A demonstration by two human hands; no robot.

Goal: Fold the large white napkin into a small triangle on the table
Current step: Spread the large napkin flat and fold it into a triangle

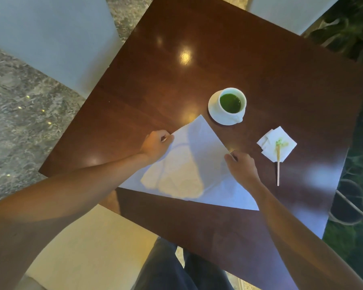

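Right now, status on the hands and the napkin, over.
Left hand and right hand pinching napkin edges. Napkin a large triangle, flat on table. Cup near its tip, not touching.

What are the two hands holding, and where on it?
Both hold the white napkin, already a large triangle on the table. The left hand pinches its left slanted edge; the right hand pinches its right slanted edge.

- A dark polished wooden table is seen.
- A white napkin, folded to a triangle, is laid flat on it.
- A saucer with a cup is set beyond.
- A stained small napkin and a wooden stirrer are placed to the right.
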